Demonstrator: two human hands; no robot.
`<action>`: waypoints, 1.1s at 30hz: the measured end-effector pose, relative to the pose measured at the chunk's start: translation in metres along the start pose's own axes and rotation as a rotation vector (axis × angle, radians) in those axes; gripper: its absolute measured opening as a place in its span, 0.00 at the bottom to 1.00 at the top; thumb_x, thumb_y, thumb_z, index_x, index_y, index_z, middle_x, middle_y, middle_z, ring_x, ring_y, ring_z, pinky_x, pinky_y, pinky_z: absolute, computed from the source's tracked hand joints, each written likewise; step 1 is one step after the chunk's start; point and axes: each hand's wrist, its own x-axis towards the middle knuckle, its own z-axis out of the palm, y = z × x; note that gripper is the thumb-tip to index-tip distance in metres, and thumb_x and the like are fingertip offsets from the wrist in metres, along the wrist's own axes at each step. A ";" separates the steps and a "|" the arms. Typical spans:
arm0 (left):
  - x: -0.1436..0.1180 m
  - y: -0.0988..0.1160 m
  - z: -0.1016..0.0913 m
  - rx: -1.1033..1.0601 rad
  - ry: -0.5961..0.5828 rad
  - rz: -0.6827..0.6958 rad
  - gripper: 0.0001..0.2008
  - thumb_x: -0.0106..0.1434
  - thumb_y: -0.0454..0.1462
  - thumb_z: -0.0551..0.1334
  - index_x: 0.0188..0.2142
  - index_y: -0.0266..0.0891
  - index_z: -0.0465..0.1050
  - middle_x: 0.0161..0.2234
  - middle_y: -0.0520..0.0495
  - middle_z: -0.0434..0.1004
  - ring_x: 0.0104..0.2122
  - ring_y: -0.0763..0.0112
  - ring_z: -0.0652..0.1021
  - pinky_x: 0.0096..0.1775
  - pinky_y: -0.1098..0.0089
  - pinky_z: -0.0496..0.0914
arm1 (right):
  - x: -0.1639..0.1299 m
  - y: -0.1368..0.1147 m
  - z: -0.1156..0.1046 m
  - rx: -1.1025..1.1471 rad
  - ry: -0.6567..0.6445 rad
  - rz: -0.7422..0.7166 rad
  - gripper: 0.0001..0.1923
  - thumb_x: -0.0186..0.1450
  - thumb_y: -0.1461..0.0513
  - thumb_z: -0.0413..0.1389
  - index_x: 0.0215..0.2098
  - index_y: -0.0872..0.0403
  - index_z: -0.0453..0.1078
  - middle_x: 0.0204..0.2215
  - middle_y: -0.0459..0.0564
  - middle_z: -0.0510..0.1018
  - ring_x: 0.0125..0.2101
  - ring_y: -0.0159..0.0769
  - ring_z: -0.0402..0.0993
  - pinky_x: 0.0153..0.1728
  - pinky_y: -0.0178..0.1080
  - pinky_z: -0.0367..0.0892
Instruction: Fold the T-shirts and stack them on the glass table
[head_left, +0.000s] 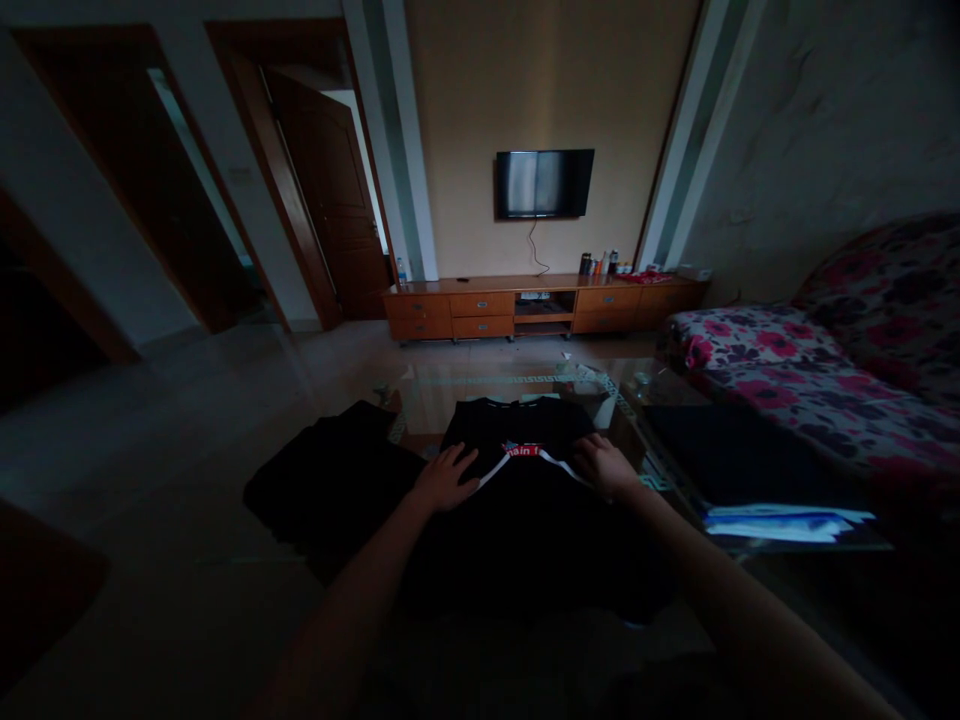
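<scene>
A black T-shirt [525, 540] with white trim and a red lettered print lies spread on the glass table in front of me. My left hand [448, 478] rests on its left side, fingers spread flat over the cloth. On the other side, my right hand [606, 466] has its fingers bent together on the fabric by the white trim. Between the hands, the trim rises to the print at the middle. Darkness hides most of the shirt's lower part.
Dark folded clothing [337, 475] lies to the left. On the right is a stack of folded clothes [757, 470] with white and blue edges. A flowered sofa [765, 345] stands beyond it. Across the room are a wooden cabinet [484, 305] and a wall television [544, 184].
</scene>
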 end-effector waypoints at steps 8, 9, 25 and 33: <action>0.027 0.017 -0.002 0.098 0.143 -0.019 0.30 0.74 0.53 0.44 0.67 0.47 0.64 0.65 0.41 0.66 0.63 0.53 0.68 0.62 0.53 0.61 | 0.008 -0.005 0.029 -0.088 -0.086 0.031 0.31 0.74 0.44 0.39 0.73 0.36 0.50 0.74 0.50 0.48 0.71 0.54 0.45 0.65 0.60 0.50; 0.033 0.018 0.000 0.097 0.159 -0.009 0.30 0.74 0.53 0.43 0.67 0.45 0.64 0.66 0.41 0.65 0.64 0.53 0.66 0.63 0.54 0.60 | 0.009 -0.005 0.027 -0.076 -0.087 0.032 0.31 0.74 0.43 0.39 0.72 0.36 0.52 0.74 0.50 0.50 0.71 0.54 0.46 0.64 0.61 0.50; 0.101 -0.034 0.005 0.067 0.167 -0.242 0.31 0.73 0.50 0.45 0.68 0.38 0.59 0.70 0.38 0.58 0.67 0.52 0.63 0.63 0.51 0.58 | 0.052 0.007 0.023 -0.065 0.026 0.020 0.29 0.75 0.47 0.39 0.70 0.43 0.58 0.69 0.52 0.60 0.65 0.50 0.56 0.61 0.56 0.56; 0.122 -0.032 0.005 0.097 0.307 -0.336 0.29 0.72 0.43 0.48 0.69 0.34 0.57 0.68 0.35 0.61 0.67 0.54 0.63 0.65 0.56 0.57 | 0.065 0.016 0.042 -0.100 -0.013 0.054 0.37 0.74 0.44 0.36 0.75 0.51 0.45 0.75 0.54 0.42 0.73 0.47 0.35 0.69 0.53 0.42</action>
